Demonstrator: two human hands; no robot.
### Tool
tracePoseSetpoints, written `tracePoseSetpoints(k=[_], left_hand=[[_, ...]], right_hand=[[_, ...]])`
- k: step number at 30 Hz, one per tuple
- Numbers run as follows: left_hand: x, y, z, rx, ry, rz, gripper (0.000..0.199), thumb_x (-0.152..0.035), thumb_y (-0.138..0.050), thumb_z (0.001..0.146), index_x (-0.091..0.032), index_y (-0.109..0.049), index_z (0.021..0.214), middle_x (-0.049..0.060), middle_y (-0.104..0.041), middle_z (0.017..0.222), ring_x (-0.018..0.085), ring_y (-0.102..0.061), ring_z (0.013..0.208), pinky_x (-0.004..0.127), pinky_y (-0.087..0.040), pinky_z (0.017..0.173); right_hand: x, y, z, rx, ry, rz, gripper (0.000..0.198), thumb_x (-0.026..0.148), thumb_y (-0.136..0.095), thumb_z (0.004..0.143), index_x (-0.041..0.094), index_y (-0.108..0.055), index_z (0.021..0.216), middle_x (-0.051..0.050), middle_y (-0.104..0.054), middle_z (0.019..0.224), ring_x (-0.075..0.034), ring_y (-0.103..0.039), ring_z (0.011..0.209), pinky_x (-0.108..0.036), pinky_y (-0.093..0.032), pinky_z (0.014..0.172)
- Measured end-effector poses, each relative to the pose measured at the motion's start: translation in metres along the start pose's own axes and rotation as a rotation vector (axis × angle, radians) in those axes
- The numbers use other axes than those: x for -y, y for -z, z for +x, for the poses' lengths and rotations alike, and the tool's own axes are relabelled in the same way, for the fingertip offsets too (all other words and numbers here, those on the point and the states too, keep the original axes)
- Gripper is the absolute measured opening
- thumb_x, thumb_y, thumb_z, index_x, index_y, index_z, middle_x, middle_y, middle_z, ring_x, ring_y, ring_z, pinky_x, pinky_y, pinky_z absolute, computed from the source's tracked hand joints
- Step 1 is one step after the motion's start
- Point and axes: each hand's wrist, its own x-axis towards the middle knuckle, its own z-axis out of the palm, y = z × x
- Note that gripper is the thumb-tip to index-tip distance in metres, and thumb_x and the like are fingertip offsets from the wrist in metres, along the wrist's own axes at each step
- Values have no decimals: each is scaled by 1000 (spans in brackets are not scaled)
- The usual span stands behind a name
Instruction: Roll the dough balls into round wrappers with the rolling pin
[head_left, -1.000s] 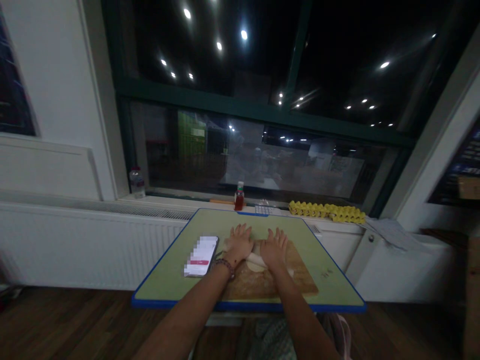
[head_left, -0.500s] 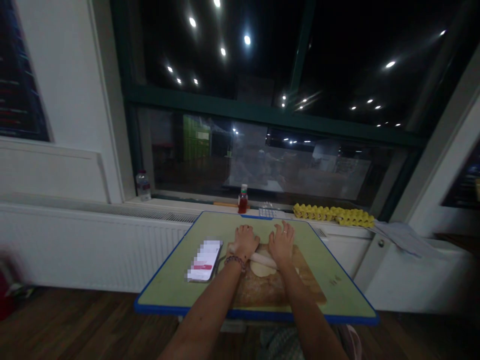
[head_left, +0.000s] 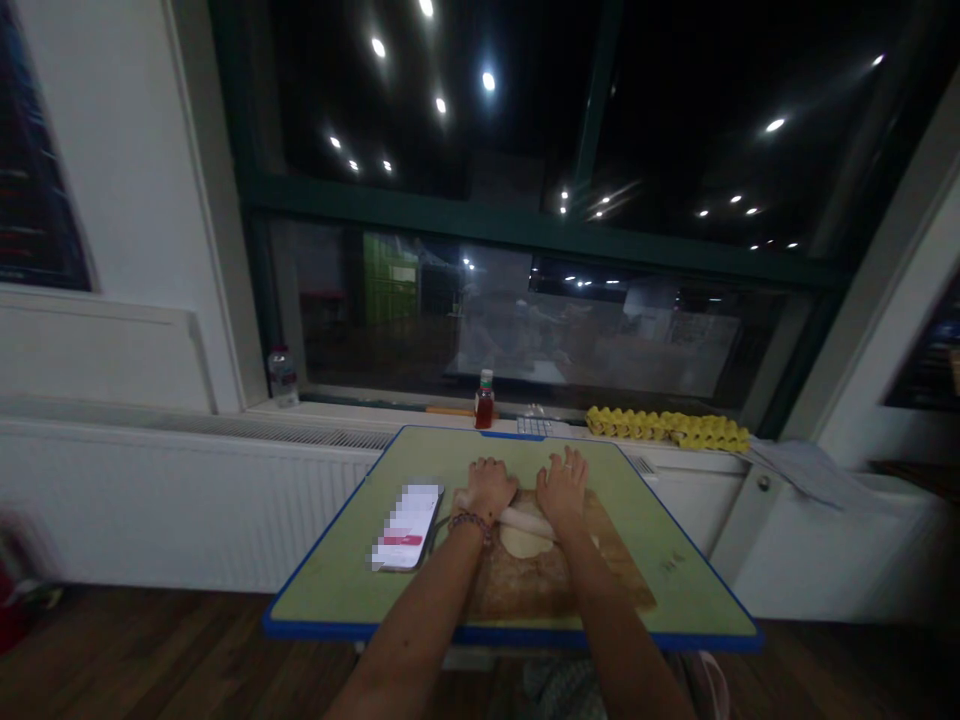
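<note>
A pale rolling pin [head_left: 526,523] lies slantwise over a flat round of dough [head_left: 525,544] on a brown wooden board [head_left: 525,592]. My left hand [head_left: 491,486] rests over the pin's left part, its fingers bent and close together, closed on it. Across the pin's right part lies my right hand [head_left: 564,490], palm down, its fingers loosely bent and spread apart. Both hands hide the ends of the pin. A beaded bracelet [head_left: 471,520] circles my left wrist.
The board sits on a small green table [head_left: 341,570] with a blue rim. A lit phone [head_left: 409,528] lies left of my left arm. On the windowsill are a red sauce bottle [head_left: 484,402], a clear bottle [head_left: 283,378], yellow egg trays [head_left: 667,427] and papers [head_left: 814,468].
Both hands and the rolling pin stay in nearly the same place over the dough. The camera view has shifted very slightly.
</note>
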Motion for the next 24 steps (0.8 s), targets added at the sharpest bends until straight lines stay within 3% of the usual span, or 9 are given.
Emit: tracePoseSetpoints(k=[13, 18, 24], left_hand=[[-2, 3, -1, 42, 8, 8, 34, -34, -44, 85, -16, -73, 94, 14, -72, 103, 28, -60, 105, 40, -38, 91], [-3, 7, -5, 61, 22, -1, 33, -33, -45, 85, -15, -72, 94, 14, -72, 103, 28, -62, 104, 39, -38, 91], [-2, 8, -6, 75, 38, -11, 34, -34, -44, 86, -14, -71, 94, 15, -73, 101, 27, -65, 101, 39, -38, 92]], right_hand=[[5, 22, 2, -46, 38, 46, 29, 21, -41, 89, 9, -61, 105, -21, -54, 128, -34, -38, 127, -53, -26, 105], [9, 38, 7, -60, 187, 183, 27, 16, -41, 89, 15, -64, 101, -13, -58, 121, -28, -35, 129, -47, -28, 108], [12, 43, 8, 2, 350, 312, 23, 16, -44, 87, 17, -64, 98, -10, -61, 119, -24, -42, 122, -39, -34, 105]])
